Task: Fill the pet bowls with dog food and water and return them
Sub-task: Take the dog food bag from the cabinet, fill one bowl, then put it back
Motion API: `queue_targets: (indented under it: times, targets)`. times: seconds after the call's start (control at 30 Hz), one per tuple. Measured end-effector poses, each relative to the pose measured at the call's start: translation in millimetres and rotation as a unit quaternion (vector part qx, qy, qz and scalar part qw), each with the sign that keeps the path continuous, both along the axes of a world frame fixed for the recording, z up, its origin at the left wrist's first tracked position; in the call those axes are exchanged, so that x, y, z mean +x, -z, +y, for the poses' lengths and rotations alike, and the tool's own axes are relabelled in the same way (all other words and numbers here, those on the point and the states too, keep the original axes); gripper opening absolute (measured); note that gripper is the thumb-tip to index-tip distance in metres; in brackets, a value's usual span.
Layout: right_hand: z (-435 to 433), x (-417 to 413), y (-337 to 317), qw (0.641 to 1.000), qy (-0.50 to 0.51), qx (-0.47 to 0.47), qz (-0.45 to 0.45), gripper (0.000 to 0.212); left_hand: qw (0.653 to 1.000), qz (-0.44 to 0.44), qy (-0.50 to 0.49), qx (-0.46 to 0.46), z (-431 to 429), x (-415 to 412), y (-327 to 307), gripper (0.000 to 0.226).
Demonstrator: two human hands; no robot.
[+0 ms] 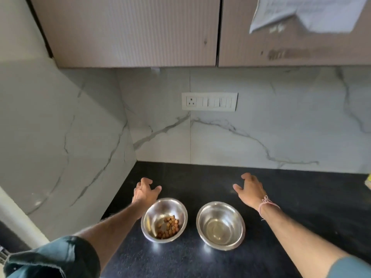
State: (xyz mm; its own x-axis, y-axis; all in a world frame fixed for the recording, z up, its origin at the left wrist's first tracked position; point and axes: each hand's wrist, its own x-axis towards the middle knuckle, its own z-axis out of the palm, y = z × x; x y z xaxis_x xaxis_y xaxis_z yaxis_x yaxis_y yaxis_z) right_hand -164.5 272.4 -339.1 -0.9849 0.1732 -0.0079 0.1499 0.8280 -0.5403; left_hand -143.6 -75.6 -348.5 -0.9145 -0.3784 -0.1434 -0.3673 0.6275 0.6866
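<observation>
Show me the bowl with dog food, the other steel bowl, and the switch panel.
bowl with dog food (160, 208): head view, bare inner wall.
other steel bowl (220, 212): head view, inner wall.
switch panel (209, 101): head view, middle of plate.

Soft, even light, moderately bright, with faint shadows. White glare spots on the black countertop (186, 263) sit just near of the left bowl (164, 219) and the right bowl (220, 224). The paper (301, 15) at far right is smeared by blur. Wide-angle bending curves the left wall (50, 137).
</observation>
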Motion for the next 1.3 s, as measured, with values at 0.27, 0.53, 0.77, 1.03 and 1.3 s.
queue_targets:
  times: [0.27,0.53,0.77,1.03,1.3]
  targets:
    - [-17,-22,-161,0.966,-0.118,0.028,0.228,0.04,0.976,0.136,0.058,0.159,68,-10,-145,0.041]
    - [-44,-16,-293,0.886,-0.148,0.09,0.429,0.029,0.877,0.169,0.119,0.434,140,-37,-285,0.034]
    - [-56,-6,-339,0.897,-0.123,0.114,0.409,0.032,0.721,0.15,0.176,0.653,173,-42,-329,0.034]
    - [-58,17,-334,0.9,-0.086,0.15,0.399,0.041,0.669,0.12,0.187,0.709,169,-39,-312,0.042]
    - [-69,62,-342,0.88,-0.03,0.162,0.446,0.064,0.671,0.136,0.176,0.707,168,8,-308,0.056]
